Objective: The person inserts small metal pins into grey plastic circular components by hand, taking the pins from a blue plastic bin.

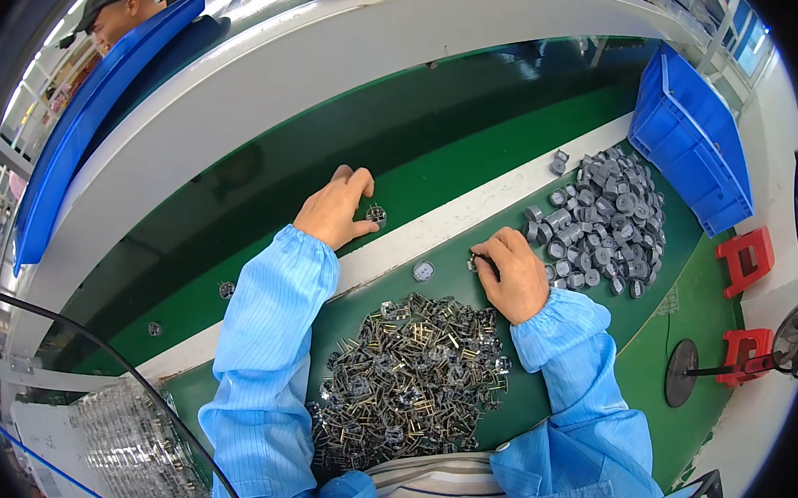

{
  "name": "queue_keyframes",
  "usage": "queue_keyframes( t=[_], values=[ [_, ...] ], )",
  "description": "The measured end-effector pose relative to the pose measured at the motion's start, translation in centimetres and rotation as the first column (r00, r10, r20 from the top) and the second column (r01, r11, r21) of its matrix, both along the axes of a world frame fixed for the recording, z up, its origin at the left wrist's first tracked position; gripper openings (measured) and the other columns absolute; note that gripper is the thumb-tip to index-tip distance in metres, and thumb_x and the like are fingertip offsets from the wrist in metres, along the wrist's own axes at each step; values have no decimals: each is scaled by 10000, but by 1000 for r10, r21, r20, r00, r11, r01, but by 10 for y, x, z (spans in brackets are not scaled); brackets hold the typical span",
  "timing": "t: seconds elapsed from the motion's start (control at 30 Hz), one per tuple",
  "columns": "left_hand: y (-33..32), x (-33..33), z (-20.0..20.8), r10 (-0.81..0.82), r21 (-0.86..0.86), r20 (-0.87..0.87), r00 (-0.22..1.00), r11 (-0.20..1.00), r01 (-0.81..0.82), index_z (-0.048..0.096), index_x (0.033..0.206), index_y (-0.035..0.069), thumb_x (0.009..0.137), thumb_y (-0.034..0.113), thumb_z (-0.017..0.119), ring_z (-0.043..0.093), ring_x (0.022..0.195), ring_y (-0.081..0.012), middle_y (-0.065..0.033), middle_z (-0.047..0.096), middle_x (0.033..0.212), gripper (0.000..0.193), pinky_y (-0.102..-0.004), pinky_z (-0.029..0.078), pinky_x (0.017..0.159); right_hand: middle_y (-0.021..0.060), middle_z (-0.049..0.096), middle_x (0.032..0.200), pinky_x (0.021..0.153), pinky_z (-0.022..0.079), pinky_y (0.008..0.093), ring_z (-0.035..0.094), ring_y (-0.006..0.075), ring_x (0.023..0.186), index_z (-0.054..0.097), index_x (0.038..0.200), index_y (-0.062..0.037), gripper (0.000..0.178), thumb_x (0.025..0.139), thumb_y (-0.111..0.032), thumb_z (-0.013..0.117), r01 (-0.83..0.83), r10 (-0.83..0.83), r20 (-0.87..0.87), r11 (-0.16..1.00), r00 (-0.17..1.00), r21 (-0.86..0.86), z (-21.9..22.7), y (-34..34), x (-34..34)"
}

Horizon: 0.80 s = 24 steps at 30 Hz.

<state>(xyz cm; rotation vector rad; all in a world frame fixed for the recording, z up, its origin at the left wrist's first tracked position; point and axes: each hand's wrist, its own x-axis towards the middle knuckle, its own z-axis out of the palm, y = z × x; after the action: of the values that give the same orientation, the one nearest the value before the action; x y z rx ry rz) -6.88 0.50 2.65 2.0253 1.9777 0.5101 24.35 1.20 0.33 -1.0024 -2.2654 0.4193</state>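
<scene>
My left hand (333,209) reaches over the white rail to the green belt, thumb and forefinger apart beside a small round part with metal pieces (375,215). The thumb is close to it; whether it touches is hard to tell. My right hand (515,276) pinches a small dark part with metal pins (473,263), mostly covered by the fingers. Between the hands, a single grey round plastic housing (423,270) lies on the green tabletop. A heap of small parts with brass-coloured pins (408,378) is in front of me. Right of my right hand spreads a pile of grey plastic housings (614,220).
Two more round parts (226,289) (155,329) sit on the belt at left. The white rail (470,200) divides belt and tabletop. A blue bin (692,145) stands at right, stacked clear trays (135,443) at left. A black cable (100,339) crosses the left side. Another person is far left.
</scene>
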Motion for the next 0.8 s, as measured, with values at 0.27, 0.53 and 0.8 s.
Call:
queue_keyframes(
  t=[0.27,0.53,0.8],
  values=[
    [-8,-1,18,-157,-129,-228,961,983,131,763,1043,167,802,222,847,692,914,-272,-53,640,983,261,-421,567,802,114,594,973,776,538,442,624,334,961,673,996,-50,173,839,-44,746,7,-6,13,1000,1000,-7,2,-1,-2],
    [-25,44,38,-322,45,-188,928,941,335,749,1040,124,735,249,884,668,976,-302,-62,648,1042,356,-433,533,871,104,606,940,769,532,449,626,340,942,634,918,-46,178,809,-45,775,17,-19,-25,997,1000,-77,-8,5,2],
    [-12,69,-6,-500,3,384,776,842,540,743,1071,73,822,52,817,651,1006,-258,-59,650,1081,260,-400,536,903,97,595,919,759,529,460,622,330,945,670,919,-78,133,822,-58,760,-22,23,-42,1000,999,15,-9,4,0]
  ],
)
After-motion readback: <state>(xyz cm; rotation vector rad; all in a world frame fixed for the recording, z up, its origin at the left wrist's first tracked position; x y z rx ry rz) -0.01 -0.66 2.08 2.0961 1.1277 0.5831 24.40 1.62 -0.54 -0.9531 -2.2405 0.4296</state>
